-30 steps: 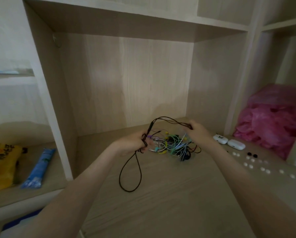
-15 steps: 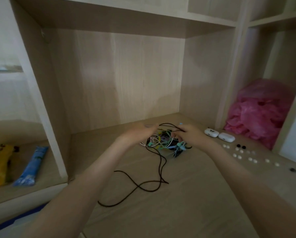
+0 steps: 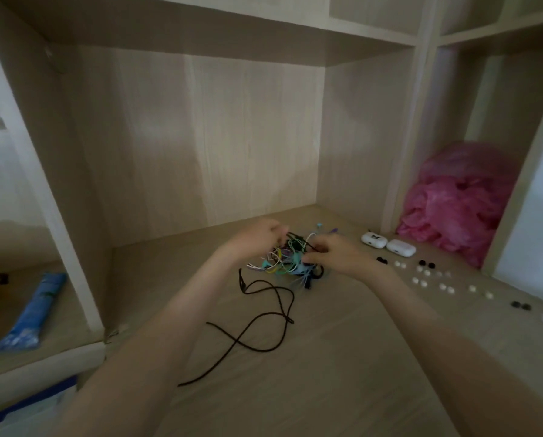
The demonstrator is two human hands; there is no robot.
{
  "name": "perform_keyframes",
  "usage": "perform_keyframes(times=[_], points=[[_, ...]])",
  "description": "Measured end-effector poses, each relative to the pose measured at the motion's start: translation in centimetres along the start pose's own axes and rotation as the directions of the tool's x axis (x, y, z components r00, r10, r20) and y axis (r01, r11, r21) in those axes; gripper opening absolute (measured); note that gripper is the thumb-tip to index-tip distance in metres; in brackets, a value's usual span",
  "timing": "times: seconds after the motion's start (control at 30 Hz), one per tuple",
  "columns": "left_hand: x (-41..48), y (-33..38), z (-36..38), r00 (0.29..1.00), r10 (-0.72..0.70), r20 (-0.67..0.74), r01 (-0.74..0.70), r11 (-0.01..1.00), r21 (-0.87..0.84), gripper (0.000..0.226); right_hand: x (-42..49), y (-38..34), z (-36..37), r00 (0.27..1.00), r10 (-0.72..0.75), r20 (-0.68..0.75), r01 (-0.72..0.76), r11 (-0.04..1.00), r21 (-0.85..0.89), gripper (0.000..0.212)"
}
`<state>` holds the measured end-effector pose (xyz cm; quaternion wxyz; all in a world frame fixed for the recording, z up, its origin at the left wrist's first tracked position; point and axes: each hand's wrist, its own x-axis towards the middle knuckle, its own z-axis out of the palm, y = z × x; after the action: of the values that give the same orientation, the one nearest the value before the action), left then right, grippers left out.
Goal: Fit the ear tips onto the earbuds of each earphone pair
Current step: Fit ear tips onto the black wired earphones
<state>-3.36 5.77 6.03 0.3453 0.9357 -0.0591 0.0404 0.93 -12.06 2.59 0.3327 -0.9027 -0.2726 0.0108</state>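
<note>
One tangle of earphones (image 3: pixel 287 263) on the bench (image 3: pixel 327 389), two white cases (image 3: pixel 373 240), ear tips (image 3: pixel 423 282) scattered right, too small to count. Left hand (image 3: pixel 257 238) and right hand (image 3: pixel 333 255): both grips pinching the tangle's cords.

No text we can read, dark mark on the white case (image 3: pixel 373 240) too small, blue packet (image 3: pixel 34 310) print blurred
</note>
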Motion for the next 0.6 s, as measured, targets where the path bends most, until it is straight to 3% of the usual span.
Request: perform_keyframes(times=[0.07, 0.17, 0.3, 0.37, 0.43, 0.47, 0.53, 0.6], points=[[-0.1, -0.1, -0.5, 0.996, -0.036, -0.081, 0.011, 0.958, -0.285, 0.034, 0.2, 0.4, 0.0, 0.999, 0.002, -0.044, -0.001, 1.000, 0.029, 0.014], [0.3, -0.8, -0.3, 0.988, -0.115, -0.108, 0.029, 0.806, -0.592, 0.035, 0.9, 1.0, 0.5, 0.994, -0.017, -0.112, 0.009, 0.997, -0.071, 0.015], [0.8, -0.9, -0.8, 0.995, -0.067, -0.074, -0.028, 0.528, -0.849, 0.038, 2.5, 2.5, 1.7, 0.986, 0.007, -0.167, -0.041, 0.978, -0.204, 0.011], [1.0, -0.6, -1.2, 0.995, -0.089, -0.050, -0.001, 0.481, -0.877, 0.038, 2.9, 3.0, 2.1, 0.980, 0.003, -0.201, -0.047, 0.977, -0.210, 0.013], [1.0, -0.4, -1.4, 0.983, -0.181, -0.036, 0.073, 0.560, -0.825, 0.039, 2.9, 2.9, 2.1, 0.968, -0.023, -0.248, -0.031, 0.977, -0.210, 0.015], [1.0, -0.4, -1.4, 0.971, -0.231, -0.063, 0.108, 0.659, -0.744, 0.038, 2.9, 2.7, 2.1, 0.962, -0.046, -0.269, -0.015, 0.975, -0.222, 0.016], [0.9, -0.3, -1.5, 0.966, -0.217, -0.142, 0.130, 0.879, -0.458, 0.034, 2.9, 2.1, 2.1, 0.949, -0.084, -0.305, -0.001, 0.963, -0.269, 0.022], [0.7, -0.1, -1.5, 0.990, -0.100, -0.099, 0.090, 0.990, -0.106, 0.036, 3.1, 1.7, 1.9, 0.941, -0.089, -0.327, -0.007, 0.959, -0.282, 0.025]])
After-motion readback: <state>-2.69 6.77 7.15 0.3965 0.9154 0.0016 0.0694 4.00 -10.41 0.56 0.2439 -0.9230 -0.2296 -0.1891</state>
